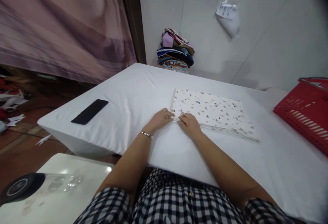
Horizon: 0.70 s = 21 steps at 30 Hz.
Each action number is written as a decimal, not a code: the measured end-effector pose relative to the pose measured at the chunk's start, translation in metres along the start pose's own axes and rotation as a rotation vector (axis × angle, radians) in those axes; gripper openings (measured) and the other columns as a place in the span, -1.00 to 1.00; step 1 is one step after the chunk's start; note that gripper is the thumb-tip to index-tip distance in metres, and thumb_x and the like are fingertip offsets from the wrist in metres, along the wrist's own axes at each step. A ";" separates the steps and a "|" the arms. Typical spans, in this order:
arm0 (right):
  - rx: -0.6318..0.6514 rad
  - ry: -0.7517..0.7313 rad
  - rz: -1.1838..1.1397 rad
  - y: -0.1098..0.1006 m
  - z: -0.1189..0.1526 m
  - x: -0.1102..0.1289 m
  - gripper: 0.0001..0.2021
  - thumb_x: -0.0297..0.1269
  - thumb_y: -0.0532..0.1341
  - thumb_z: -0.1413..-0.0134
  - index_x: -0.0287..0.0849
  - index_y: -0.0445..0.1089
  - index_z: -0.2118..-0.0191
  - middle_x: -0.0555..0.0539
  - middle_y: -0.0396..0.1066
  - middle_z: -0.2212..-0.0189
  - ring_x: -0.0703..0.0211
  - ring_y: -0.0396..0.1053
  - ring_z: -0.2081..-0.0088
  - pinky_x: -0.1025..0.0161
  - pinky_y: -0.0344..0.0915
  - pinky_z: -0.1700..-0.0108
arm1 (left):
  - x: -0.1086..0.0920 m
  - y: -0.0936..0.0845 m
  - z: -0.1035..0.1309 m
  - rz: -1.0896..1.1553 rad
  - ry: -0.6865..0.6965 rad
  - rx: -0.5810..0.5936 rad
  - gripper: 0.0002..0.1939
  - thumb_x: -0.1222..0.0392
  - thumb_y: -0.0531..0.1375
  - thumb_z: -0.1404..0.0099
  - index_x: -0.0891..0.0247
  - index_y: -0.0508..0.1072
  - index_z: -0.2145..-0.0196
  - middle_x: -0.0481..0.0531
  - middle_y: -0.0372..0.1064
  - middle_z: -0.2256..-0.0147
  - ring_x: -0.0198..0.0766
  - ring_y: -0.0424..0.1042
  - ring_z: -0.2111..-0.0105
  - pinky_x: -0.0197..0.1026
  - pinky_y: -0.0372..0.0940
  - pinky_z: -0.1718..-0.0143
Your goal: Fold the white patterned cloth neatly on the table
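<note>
Left hand (161,119) and right hand (190,124) pinched the cloth (212,109) at its near-left corner, apparently squaring layers; the next move likely called for aligned edges.

Bkgd: pale grey wall (269,43), thin seams, handwritten paper sign (227,11) up on it. Mauve curtain (64,22) upper L, dk brown strip (133,15) beside. Reddish-brn floor (19,142). White-clothed tbl (123,91) ctr; low cream tbl (84,164) lower L, glossy w/ lt spots.

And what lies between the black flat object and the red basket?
In the head view, the folded patterned cloth lies there, with the left hand and right hand at its near left corner.
</note>
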State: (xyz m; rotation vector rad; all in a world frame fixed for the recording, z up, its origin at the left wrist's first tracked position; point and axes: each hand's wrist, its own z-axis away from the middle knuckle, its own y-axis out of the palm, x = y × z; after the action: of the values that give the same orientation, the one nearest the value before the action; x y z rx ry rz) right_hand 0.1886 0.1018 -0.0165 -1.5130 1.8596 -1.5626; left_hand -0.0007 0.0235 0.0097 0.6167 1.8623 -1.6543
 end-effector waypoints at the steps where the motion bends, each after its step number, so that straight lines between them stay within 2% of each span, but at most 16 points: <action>1: 0.000 -0.003 0.000 -0.001 0.000 0.001 -0.80 -0.25 0.13 -0.15 -0.12 0.46 0.17 -0.11 0.41 0.21 0.07 0.27 0.15 0.15 0.15 0.07 | 0.000 0.000 0.000 -0.003 0.000 -0.002 -0.76 0.16 0.13 -0.18 0.08 0.52 0.20 -0.04 0.29 0.30 -0.32 0.32 0.35 -0.28 0.23 0.25; 11: -0.020 0.021 -0.015 0.001 -0.001 0.001 -0.79 -0.31 0.07 -0.19 -0.15 0.44 0.17 -0.12 0.41 0.21 0.06 0.27 0.15 0.15 0.16 0.08 | -0.001 -0.001 0.000 -0.054 0.070 -0.009 -0.76 0.09 0.09 -0.25 0.06 0.51 0.20 -0.05 0.28 0.32 -0.34 0.30 0.37 -0.28 0.20 0.28; 17: -0.012 0.038 0.029 0.002 -0.002 0.002 -0.78 -0.30 0.05 -0.21 -0.16 0.43 0.18 -0.14 0.39 0.19 0.06 0.26 0.13 0.16 0.16 0.08 | -0.007 -0.001 0.003 -0.136 0.074 0.013 -0.69 0.22 0.17 -0.14 0.07 0.47 0.12 -0.05 0.27 0.23 -0.36 0.31 0.36 -0.30 0.21 0.30; 21: -0.012 0.029 0.045 0.004 -0.003 0.002 -0.78 -0.29 0.03 -0.23 -0.17 0.41 0.19 -0.14 0.39 0.19 0.07 0.25 0.13 0.16 0.15 0.08 | -0.015 0.000 0.003 -0.237 0.106 -0.019 -0.71 0.21 0.15 -0.16 0.09 0.44 0.13 -0.03 0.26 0.17 -0.32 0.33 0.30 -0.30 0.22 0.34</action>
State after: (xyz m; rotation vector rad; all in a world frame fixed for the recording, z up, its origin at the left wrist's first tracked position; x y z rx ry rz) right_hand 0.1834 0.1013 -0.0180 -1.4507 1.9084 -1.5642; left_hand 0.0107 0.0212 0.0193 0.5004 2.0930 -1.7798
